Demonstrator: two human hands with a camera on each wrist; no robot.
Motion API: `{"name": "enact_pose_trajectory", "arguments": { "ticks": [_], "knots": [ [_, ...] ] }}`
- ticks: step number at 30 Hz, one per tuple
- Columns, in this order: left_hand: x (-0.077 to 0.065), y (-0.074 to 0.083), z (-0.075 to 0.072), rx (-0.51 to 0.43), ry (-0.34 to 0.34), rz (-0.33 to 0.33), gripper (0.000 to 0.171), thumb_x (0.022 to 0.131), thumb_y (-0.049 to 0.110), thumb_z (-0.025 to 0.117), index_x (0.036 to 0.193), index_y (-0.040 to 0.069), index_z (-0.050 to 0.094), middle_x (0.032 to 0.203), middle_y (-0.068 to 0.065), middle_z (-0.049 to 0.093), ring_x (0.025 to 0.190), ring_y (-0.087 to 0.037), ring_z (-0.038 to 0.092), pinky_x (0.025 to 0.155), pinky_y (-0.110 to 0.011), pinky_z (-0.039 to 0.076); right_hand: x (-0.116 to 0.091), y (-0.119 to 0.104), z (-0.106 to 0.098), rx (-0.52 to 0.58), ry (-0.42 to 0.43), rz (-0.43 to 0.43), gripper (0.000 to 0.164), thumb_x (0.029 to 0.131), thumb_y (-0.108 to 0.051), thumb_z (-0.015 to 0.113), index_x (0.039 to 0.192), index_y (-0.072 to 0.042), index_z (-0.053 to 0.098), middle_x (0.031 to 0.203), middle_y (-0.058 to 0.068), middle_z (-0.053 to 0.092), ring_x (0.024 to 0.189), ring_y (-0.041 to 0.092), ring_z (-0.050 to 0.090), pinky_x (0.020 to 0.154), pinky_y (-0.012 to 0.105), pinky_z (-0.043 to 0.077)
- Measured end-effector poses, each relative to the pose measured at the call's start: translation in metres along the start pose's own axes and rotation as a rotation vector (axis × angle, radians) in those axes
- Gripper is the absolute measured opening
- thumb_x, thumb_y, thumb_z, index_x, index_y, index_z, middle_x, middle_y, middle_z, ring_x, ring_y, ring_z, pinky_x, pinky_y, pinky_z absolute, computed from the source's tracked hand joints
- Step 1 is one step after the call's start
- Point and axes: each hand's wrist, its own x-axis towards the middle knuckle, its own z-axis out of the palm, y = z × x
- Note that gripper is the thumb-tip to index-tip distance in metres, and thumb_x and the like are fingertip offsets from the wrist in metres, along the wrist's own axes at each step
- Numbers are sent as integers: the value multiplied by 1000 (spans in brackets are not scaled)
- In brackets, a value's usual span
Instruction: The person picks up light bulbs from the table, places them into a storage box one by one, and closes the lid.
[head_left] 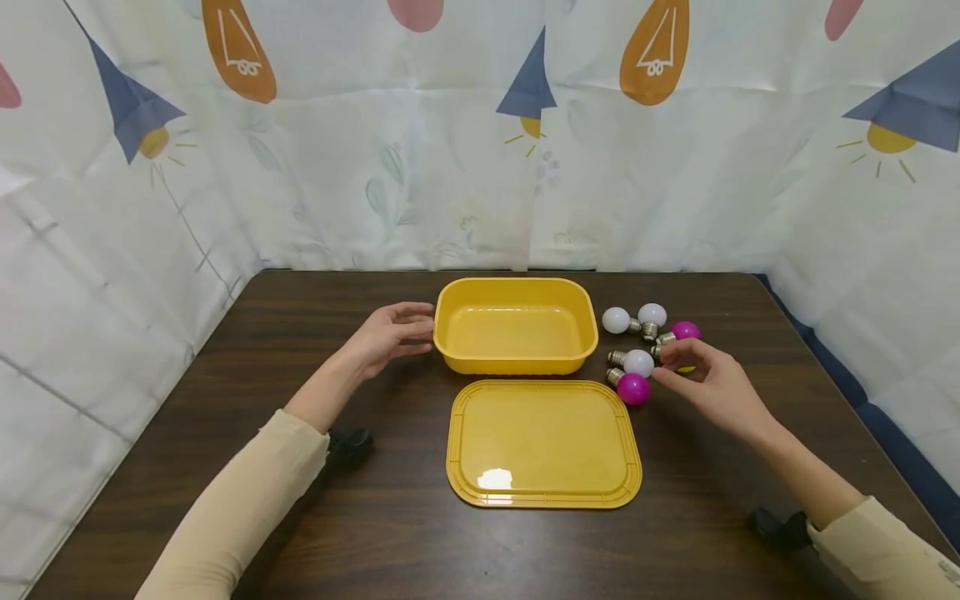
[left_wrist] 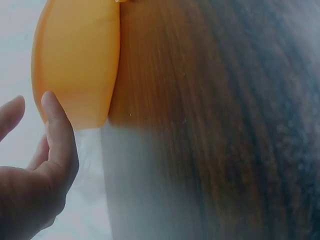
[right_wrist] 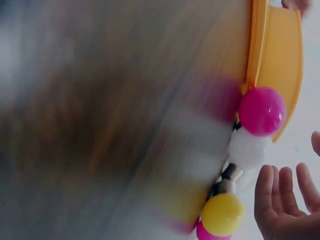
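A yellow plastic tub (head_left: 516, 367) stands on the dark wood table, its hollow side up. My left hand (head_left: 390, 337) is at the tub's left end, fingertips right at its wall and loosely bent. To the right of the tub lie several light bulbs: white ones such as this white bulb (head_left: 616, 320), a magenta bulb (head_left: 633, 389) and a yellow bulb (right_wrist: 223, 215). Over the near bulbs hovers my right hand (head_left: 708, 383), thumb and fingers spread apart with nothing between them. In the head view it partly covers the yellow bulb.
In front of the tub a flat yellow lid (head_left: 543, 442) lies on the table (head_left: 375, 533). The nearest magenta bulb sits by the lid's far right corner. A patterned white curtain (head_left: 465, 183) hangs behind the table and along its sides.
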Motion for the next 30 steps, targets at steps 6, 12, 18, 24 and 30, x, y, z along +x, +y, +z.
{"name": "enact_pose_trajectory", "arguments": {
  "ticks": [6,12,18,24,30],
  "knots": [
    [1,1,2,3,-10,-2,54,103,12,66,150,-2,44,138,-22,54,106,-25,67,93,-37,58,-3,-5,5,-3,-17,21,37,94,-26,79,120,-4,66,109,9,68,93,15,65,74,17,56],
    [1,-1,2,-8,-14,-3,55,102,9,66,151,-2,44,134,-21,55,105,-24,67,93,-35,58,-3,-9,9,-7,-62,36,42,90,-30,82,119,-5,65,111,10,68,98,24,66,80,15,55],
    [-1,-3,3,-22,-11,-3,55,102,6,65,151,-3,42,131,-21,54,104,-22,67,95,-35,57,-1,-11,13,-18,-98,29,46,88,-30,85,119,-3,65,111,11,67,102,28,65,85,18,56],
    [-1,-3,3,-22,-10,2,57,101,5,66,152,-3,41,130,-21,55,102,-21,68,96,-34,57,-1,-11,14,-82,-121,26,47,87,-35,85,119,-6,66,108,7,67,100,25,64,84,25,56],
    [0,-2,4,-17,-4,2,56,101,4,66,151,-2,42,129,-20,55,102,-20,68,96,-35,56,0,-9,16,-134,-150,27,48,88,-37,84,120,-7,67,109,6,68,103,27,64,89,44,56]
  ]
}}
